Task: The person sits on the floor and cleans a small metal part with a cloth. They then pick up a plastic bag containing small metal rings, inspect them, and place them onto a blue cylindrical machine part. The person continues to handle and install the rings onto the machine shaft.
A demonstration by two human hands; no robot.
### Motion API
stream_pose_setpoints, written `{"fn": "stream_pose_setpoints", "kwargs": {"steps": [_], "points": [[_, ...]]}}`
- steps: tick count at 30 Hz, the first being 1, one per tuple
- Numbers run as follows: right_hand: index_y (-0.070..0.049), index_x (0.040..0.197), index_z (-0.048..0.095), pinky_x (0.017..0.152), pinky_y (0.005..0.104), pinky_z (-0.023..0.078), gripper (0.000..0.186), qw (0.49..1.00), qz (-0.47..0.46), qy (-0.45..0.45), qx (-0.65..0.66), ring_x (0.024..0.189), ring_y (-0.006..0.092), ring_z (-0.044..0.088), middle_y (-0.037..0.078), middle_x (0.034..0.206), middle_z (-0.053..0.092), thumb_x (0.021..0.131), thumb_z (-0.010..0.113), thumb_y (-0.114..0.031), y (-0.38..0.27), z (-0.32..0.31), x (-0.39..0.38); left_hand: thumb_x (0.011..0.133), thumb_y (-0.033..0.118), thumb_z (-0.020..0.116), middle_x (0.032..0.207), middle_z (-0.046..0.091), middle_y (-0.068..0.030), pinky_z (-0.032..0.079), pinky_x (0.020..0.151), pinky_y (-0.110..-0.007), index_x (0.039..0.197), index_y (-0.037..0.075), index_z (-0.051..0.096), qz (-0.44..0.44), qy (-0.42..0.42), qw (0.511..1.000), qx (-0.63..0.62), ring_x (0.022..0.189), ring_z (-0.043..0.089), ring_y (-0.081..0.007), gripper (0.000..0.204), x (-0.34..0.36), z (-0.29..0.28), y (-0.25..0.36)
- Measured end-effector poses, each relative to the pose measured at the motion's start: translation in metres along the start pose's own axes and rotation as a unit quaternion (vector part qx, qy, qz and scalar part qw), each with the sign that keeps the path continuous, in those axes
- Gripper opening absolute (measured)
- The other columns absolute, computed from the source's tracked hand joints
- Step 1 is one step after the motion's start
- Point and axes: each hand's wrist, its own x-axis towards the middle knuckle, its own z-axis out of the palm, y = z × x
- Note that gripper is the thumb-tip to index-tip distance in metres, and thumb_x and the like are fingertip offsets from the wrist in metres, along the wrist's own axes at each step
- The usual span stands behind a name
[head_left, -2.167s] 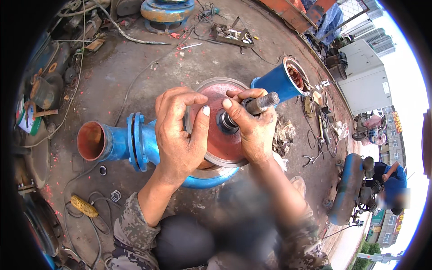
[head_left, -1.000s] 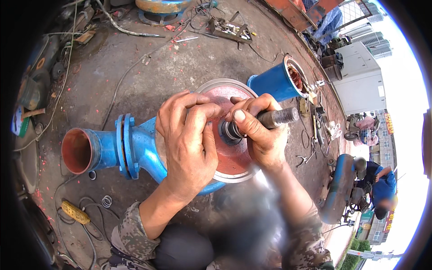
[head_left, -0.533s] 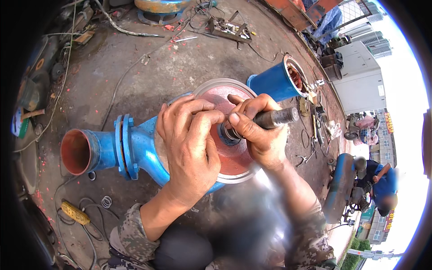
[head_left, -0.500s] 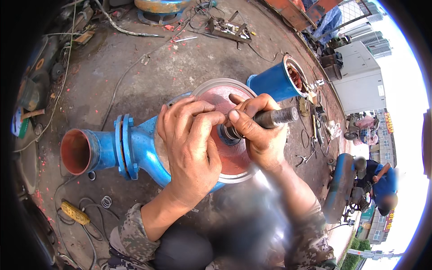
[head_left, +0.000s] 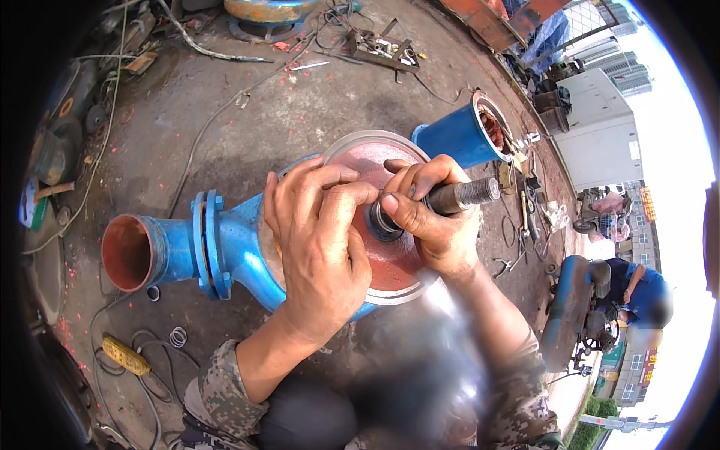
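Between my hands, a dark metal shaft (head_left: 474,193) with a threaded end stands out of a round red plate (head_left: 386,271) with a bare metal rim. The plate sits on a blue pump casing (head_left: 251,251). At the shaft's foot is a dark coiled spring or ring (head_left: 385,223). My right hand (head_left: 444,225) is closed round the shaft, thumb pressed towards the spring. My left hand (head_left: 321,244) lies over the plate's left side with bent fingers. Its index fingertip reaches the shaft beside the right thumb; what these left fingers pinch, if anything, is hidden.
A flanged blue pipe (head_left: 174,247) juts left from the casing. A blue motor housing (head_left: 457,139) stands behind. Tools, including a wrench (head_left: 511,262), lie at right; a yellow socket strip (head_left: 125,355) and cables lie at lower left. A person in blue (head_left: 637,292) is at far right.
My hands stay at the shaft with small finger shifts; the right thumb sits slightly lower, and more of the dark spring shows. The person at far right has changed posture.
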Motion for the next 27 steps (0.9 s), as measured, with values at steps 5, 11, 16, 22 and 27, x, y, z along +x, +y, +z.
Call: {"fn": "stream_pose_setpoints", "kwargs": {"steps": [5,11,16,22,27], "points": [[-0.012,0.090,0.053,0.105,0.0480,0.048,0.035,0.994,-0.039,-0.098,0.039,0.078,0.0151,0.067,0.001,0.076,0.066,0.084,0.086,0.000,0.007,-0.012,0.011,0.073,-0.009,0.057,0.123,0.060,-0.0088,0.020,0.120,-0.066,0.113,0.011,0.066,-0.011,-0.012,1.000,0.002,0.134,0.050,-0.0375,0.046,0.002,-0.003,0.000],[-0.011,0.083,0.053,0.100,0.0460,0.050,0.038,0.969,-0.027,-0.185,0.159,0.074,0.0186,0.067,0.004,0.074,0.066,0.079,0.089,0.003,0.010,-0.018,0.020,0.072,-0.014,0.051,0.122,0.062,-0.0126,0.019,0.122,-0.064,0.112,0.008,0.066,-0.014,-0.003,1.000,0.004,0.134,0.051,-0.0386,0.048,0.001,-0.003,0.002],[-0.010,0.093,0.054,0.102,0.0443,0.051,0.032,0.999,0.031,0.024,0.032,0.083,0.0154,0.066,0.004,0.081,0.066,0.085,0.078,0.011,-0.006,0.006,0.000,0.071,-0.014,0.050,0.122,0.062,-0.0125,0.018,0.122,-0.064,0.112,0.008,0.066,-0.021,-0.003,1.000,0.001,0.135,0.050,-0.0384,0.049,0.002,-0.003,0.003],[-0.008,0.088,0.054,0.079,0.0393,0.054,0.032,0.993,-0.023,-0.054,0.102,0.078,0.0175,0.064,0.005,0.078,0.064,0.084,0.079,0.011,0.004,-0.007,0.007,0.070,-0.014,0.050,0.122,0.062,-0.0127,0.017,0.123,-0.064,0.111,0.007,0.066,-0.017,-0.004,1.000,-0.003,0.136,0.050,-0.0390,0.050,0.000,-0.001,0.005],[-0.011,0.080,0.055,0.082,0.0436,0.050,0.035,0.955,-0.042,-0.224,0.188,0.067,0.0200,0.063,0.003,0.069,0.062,0.079,0.086,0.006,0.009,-0.019,0.028,0.070,-0.015,0.050,0.122,0.062,-0.0132,0.017,0.123,-0.064,0.113,0.007,0.065,-0.007,-0.005,1.000,-0.003,0.136,0.050,-0.0401,0.050,0.000,-0.002,-0.001]]}}
